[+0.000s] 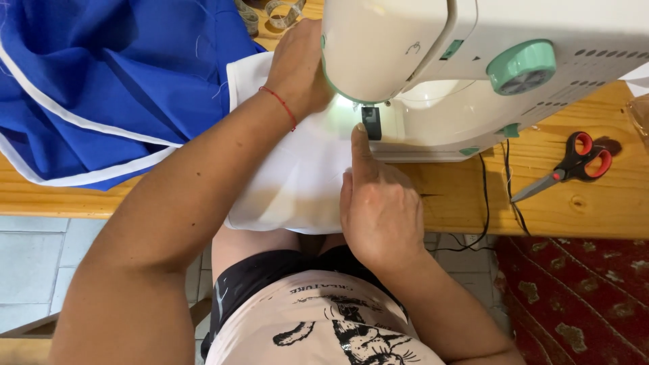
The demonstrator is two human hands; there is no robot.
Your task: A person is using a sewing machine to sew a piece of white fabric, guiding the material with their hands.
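Right hand (378,209) on white cloth (291,182) — forefinger extended to presser foot (371,123), others curled; left hand (297,67) flat behind sewing machine (433,61).

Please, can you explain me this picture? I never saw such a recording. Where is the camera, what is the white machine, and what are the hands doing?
The one picture comes from a camera worn on the person's head, looking down at their own hands and lap. The white machine is a sewing machine with a green dial, standing on a wooden table. A white cloth lies under it. The left hand rests flat on this cloth behind the needle area. The right hand also lies on the cloth, its index finger pointing at the presser foot. Neither hand grips anything. To the left lies blue fabric with white trim. Red-handled scissors lie to the right, and a measuring tape at the top.
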